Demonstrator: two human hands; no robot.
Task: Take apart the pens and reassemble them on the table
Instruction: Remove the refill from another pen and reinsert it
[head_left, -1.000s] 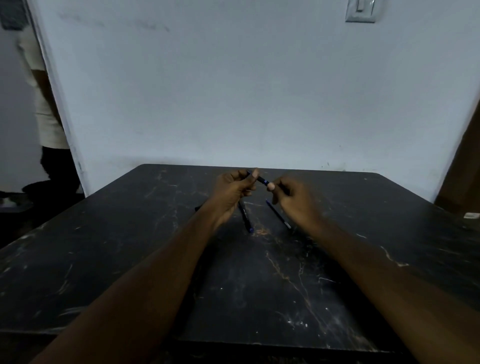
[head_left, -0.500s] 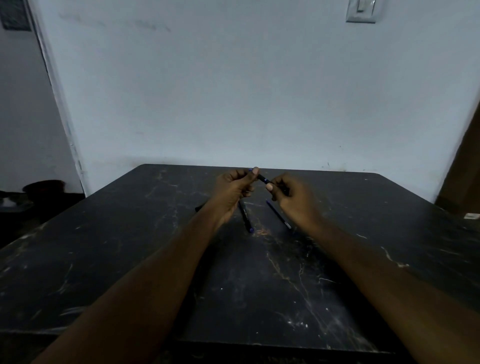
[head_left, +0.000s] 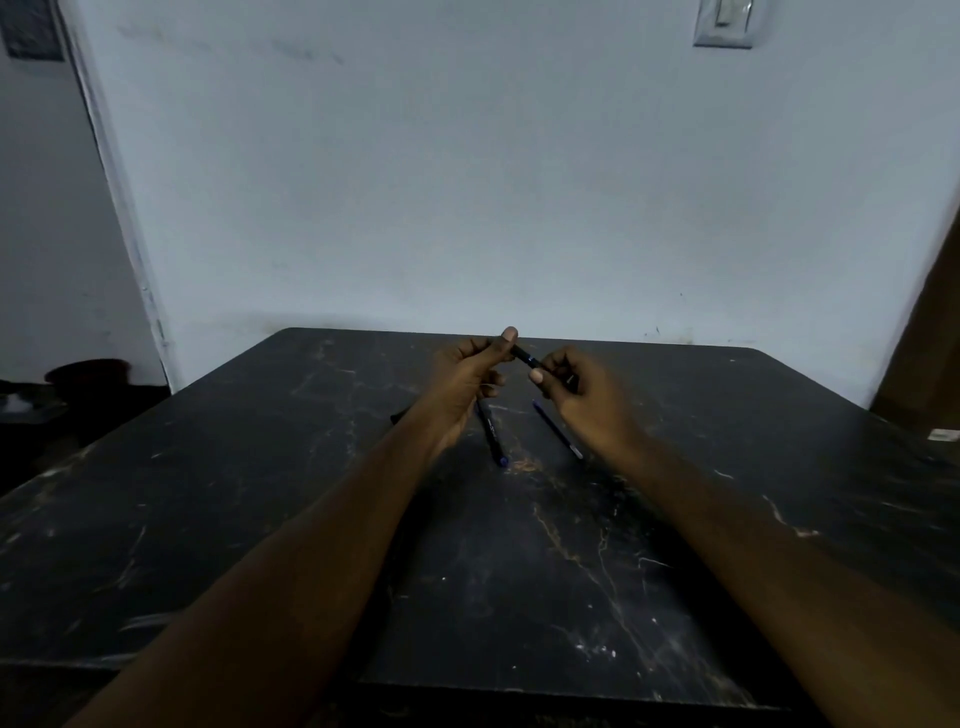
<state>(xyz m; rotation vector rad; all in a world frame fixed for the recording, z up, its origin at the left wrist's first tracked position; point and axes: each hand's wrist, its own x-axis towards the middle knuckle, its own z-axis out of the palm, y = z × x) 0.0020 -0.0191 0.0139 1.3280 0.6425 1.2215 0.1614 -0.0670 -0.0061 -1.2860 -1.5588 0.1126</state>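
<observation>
Barely shifted vs 0.5 s ago: left hand (head_left: 467, 374) w/ thumb tip a touch higher, right hand (head_left: 587, 400) in much the same spot. Both raised over the far-centre part of the table (head_left: 311, 519), close to its back edge. Gone from the doorway at left: the person seen 1 s ago.

Left hand: fingers curled, thumb and forefinger pinching the left end of the held pen (head_left: 523, 357). Right hand: fingers curled too, thumb and fingertips gripping the other end, w/ a dark tip poking out past the knuckles. Only a short stretch of held pen visible btwn the two thumbs, dark w/ a blue band, tilted down to the right, clear of the tabletop. Looks still in one piece, though too small and blurred to be sure.

Lying flat on the table below the hands: second pen (head_left: 492, 431), dark, blue end pointing toward the near edge, far end hidden behind the left hand. Just right of it, not touching: thin blue stick (head_left: 557, 430), angled far-left to near-right, near end pale and tucked by the right wrist. Left of the left wrist: small dark piece (head_left: 399, 415) on the tabletop, mostly hidden.

Elsewhere: light switch (head_left: 723, 23) high on the wall at right; dark round object (head_left: 88, 371) on the floor past the left edge.
</observation>
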